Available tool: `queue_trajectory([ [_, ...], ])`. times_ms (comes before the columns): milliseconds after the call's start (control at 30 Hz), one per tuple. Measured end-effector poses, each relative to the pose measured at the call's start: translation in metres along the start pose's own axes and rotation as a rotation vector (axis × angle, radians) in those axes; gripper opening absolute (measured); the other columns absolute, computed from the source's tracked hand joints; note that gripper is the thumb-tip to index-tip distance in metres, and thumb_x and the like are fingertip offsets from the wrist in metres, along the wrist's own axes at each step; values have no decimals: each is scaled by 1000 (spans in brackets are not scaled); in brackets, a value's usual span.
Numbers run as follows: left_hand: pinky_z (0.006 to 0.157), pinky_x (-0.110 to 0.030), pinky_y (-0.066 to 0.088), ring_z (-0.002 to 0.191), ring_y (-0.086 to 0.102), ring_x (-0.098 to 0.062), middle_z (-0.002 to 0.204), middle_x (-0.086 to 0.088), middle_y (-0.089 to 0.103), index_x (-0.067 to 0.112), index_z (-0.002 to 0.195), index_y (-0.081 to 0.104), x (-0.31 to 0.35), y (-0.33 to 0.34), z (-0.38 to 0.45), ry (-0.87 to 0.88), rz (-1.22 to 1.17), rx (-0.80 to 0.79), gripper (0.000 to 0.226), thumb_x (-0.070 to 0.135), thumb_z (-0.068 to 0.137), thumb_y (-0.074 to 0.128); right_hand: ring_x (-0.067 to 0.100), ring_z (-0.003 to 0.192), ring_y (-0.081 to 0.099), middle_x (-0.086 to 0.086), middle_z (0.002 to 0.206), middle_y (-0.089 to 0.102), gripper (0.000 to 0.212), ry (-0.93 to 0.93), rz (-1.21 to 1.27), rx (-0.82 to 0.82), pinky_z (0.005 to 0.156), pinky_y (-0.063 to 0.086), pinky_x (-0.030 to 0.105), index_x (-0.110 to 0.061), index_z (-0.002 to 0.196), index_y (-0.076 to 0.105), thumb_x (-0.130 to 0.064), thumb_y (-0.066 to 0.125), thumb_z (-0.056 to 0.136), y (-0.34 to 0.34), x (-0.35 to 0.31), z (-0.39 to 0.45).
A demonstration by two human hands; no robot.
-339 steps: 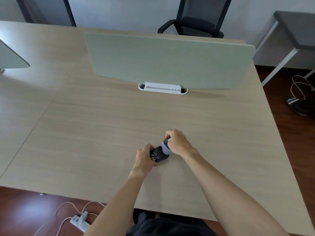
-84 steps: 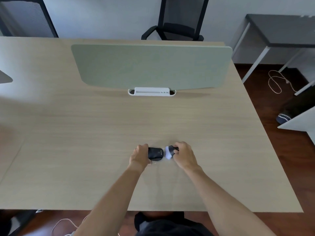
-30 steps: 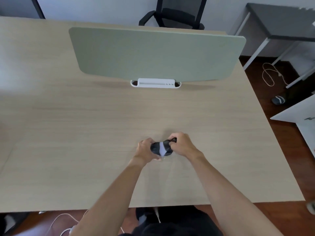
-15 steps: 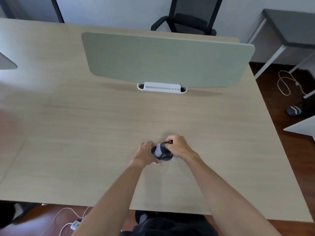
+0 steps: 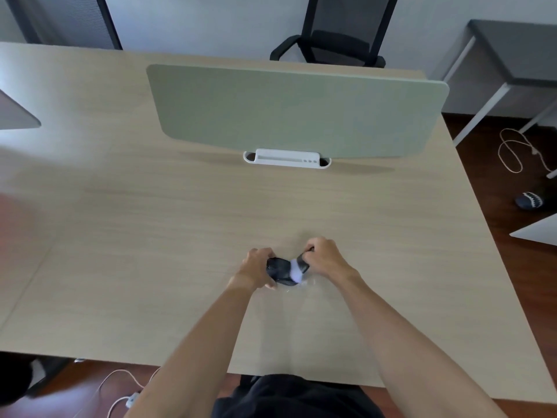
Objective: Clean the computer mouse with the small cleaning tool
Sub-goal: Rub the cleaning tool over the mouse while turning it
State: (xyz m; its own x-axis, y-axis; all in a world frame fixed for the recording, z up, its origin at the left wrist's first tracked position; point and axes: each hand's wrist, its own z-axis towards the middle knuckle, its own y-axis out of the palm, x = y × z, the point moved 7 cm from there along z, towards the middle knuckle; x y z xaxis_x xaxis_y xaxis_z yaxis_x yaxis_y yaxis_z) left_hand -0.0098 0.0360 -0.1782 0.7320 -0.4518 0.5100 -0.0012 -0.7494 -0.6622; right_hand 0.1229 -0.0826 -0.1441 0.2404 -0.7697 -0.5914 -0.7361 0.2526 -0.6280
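Observation:
A black computer mouse (image 5: 278, 269) lies on the wooden desk (image 5: 180, 236) near its front edge. My left hand (image 5: 256, 267) grips the mouse's left end, fingers curled round it. My right hand (image 5: 324, 257) holds a small dark cleaning tool (image 5: 303, 262). The tool's pale tip (image 5: 296, 273) rests on the right end of the mouse. Most of the tool is hidden under my fingers.
A green divider panel (image 5: 295, 110) stands across the desk on a white base (image 5: 286, 158). A black office chair (image 5: 337, 40) is behind it. A grey side table (image 5: 512, 61), cables and a shoe are on the floor to the right.
The tool's pale tip has slid from the middle of the mouse toward its right end. My left hand keeps its hold on the mouse. The camera has shifted slightly.

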Motion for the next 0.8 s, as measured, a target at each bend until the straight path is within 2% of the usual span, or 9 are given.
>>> queue_trajectory([
  [100, 81, -39, 56, 104, 58, -34, 120, -8, 44, 21, 122, 59, 4, -1, 4, 11, 67, 0, 66, 3, 64, 82, 25, 74, 66, 10, 82, 69, 19, 14, -37, 30, 67, 60, 38, -6, 73, 69, -4, 52, 65, -14, 5, 3],
  [200, 89, -39, 51, 116, 48, -35, 121, -9, 42, 31, 128, 52, 11, 2, 4, 30, 101, 50, 58, 7, 76, 65, 22, 68, 57, 11, 82, 68, 21, -21, 42, 38, 57, 46, 29, 0, 79, 68, -2, 49, 69, -9, -5, 2],
  [267, 98, -40, 43, 124, 34, -30, 128, -6, 35, 33, 135, 38, 13, 9, -4, -44, 40, 81, 68, 26, 74, 66, 19, 67, 53, 10, 81, 66, 24, -43, 112, 28, 56, 42, 23, 1, 84, 69, 0, 47, 72, 1, -12, 1],
  [333, 102, -40, 36, 125, 28, -29, 131, -6, 29, 26, 138, 25, 15, 23, -13, -145, -24, 91, 91, 50, 64, 72, 17, 70, 55, 11, 86, 68, 25, -42, 151, 33, 55, 42, 16, 0, 87, 70, 1, 48, 76, 7, -12, 1],
  [367, 104, -40, 34, 126, 27, -29, 132, -6, 28, 24, 138, 23, 16, 31, -16, -180, -35, 105, 99, 58, 59, 72, 19, 75, 57, 12, 89, 69, 25, -33, 155, 43, 57, 43, 16, -1, 89, 70, 1, 48, 77, 8, -9, 2],
  [433, 105, -41, 35, 127, 29, -30, 130, -7, 30, 18, 138, 24, 17, 39, -18, -207, -56, 181, 106, 66, 57, 72, 27, 82, 61, 14, 92, 69, 25, -4, 117, 64, 66, 50, 28, 0, 88, 67, -1, 46, 75, 3, 1, 4],
  [533, 103, -39, 38, 126, 32, -31, 133, -9, 34, 12, 141, 24, 16, 37, -18, -214, -97, 261, 105, 56, 62, 77, 28, 72, 54, 10, 84, 62, 23, 29, 30, 116, 62, 47, 36, 0, 84, 60, -3, 41, 71, -13, 14, 7],
  [700, 109, -36, 32, 134, 29, -27, 145, -1, 32, 13, 153, -1, 9, 33, -17, -191, -200, 207, 132, 38, 58, 87, 17, 76, 58, 4, 86, 67, 19, -11, 235, 70, 56, 42, 15, -3, 91, 71, -4, 55, 81, -10, 3, 14],
  [800, 110, -37, 32, 136, 29, -25, 148, 3, 34, 18, 153, -4, 6, 31, -17, -177, -204, 172, 132, 31, 59, 86, 17, 86, 60, 4, 94, 70, 21, -27, 222, -35, 62, 42, 13, -6, 100, 73, -11, 60, 85, 10, -3, 21],
])
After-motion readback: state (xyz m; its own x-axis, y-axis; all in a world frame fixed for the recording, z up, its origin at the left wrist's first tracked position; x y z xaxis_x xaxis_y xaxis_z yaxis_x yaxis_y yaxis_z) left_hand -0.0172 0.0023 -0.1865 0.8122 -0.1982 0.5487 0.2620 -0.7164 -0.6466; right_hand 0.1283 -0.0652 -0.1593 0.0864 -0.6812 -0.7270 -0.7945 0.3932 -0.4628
